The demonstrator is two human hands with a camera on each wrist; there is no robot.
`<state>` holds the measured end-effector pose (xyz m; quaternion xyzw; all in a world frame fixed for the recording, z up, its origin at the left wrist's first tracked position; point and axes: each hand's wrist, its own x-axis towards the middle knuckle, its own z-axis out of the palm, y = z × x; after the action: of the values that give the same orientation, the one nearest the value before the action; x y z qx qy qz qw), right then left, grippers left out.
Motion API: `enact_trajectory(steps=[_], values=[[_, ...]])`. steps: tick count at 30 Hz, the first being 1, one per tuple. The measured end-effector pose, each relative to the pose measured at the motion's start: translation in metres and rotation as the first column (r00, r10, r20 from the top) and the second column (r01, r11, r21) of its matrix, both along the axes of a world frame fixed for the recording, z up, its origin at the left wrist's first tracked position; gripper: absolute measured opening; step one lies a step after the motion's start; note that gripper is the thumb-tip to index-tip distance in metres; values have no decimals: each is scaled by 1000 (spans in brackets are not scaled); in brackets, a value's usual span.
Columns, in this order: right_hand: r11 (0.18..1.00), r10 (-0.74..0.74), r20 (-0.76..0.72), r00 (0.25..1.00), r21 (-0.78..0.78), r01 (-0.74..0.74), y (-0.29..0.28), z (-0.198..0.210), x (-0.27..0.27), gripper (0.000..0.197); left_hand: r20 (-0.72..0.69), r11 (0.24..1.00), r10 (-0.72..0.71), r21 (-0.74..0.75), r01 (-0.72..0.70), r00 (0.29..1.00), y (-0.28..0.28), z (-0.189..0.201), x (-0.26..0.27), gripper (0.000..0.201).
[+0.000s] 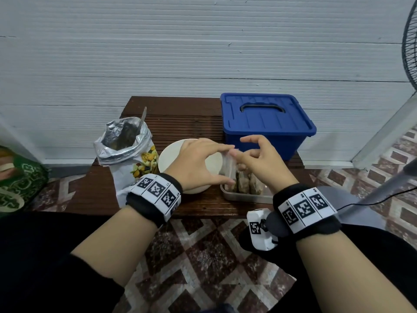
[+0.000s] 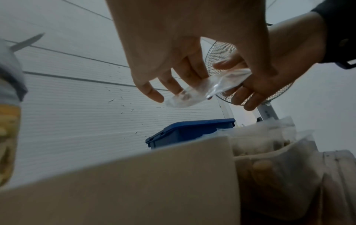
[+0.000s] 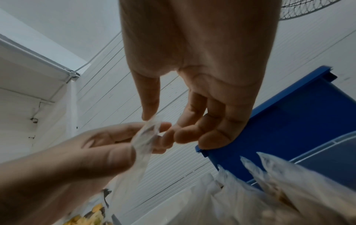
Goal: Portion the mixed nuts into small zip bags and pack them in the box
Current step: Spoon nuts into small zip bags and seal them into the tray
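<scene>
Left hand and right hand both pinch 1 empty zip bag above the tray near the table's front edge — thin film may slip, or its mouth stay sealed.

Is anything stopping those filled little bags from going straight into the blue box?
Yes. The blue box has its lid shut on top, so the filled bags standing in the metal tray cannot go in until it is opened.
</scene>
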<state>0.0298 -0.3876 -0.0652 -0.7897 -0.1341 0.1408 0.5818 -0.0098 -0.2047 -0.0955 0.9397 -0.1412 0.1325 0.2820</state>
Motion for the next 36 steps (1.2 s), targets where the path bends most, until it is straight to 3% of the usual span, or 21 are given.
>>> enact_trajectory(steps=[4, 13, 18, 22, 27, 32, 36], values=[[997, 23, -86, 996, 78, -16, -2, 3, -1, 30, 8, 987, 59, -152, -57, 998, -1, 3, -2, 77], [998, 14, -39, 999, 58, -12, -3, -3, 1, 34, -71, 932, 125, -334, -141, 990, -4, 8, -5, 37], [997, -21, -7, 1000, 68, 21, -1, -2, 2, 24, -109, 923, 137, -346, -167, 985, -1, 9, -8, 46], [994, -78, 50, 996, 80, 74, 9, 4, 5, 13, -61, 901, 198, -381, -206, 978, 11, 16, -14, 49], [993, -43, 99, 994, 114, 32, 41, 21, 9, 3, 19, 863, 292, -435, -255, 956, 39, 42, -29, 46], [992, 28, 145, 989, 117, -45, 93, 37, 7, 4, 77, 827, 421, -443, -347, 904, 76, 70, -53, 47], [986, 114, 139, 984, 109, -130, 135, 43, 5, 35, 60, 738, 564, -484, -470, 824, 116, 84, -66, 49]])
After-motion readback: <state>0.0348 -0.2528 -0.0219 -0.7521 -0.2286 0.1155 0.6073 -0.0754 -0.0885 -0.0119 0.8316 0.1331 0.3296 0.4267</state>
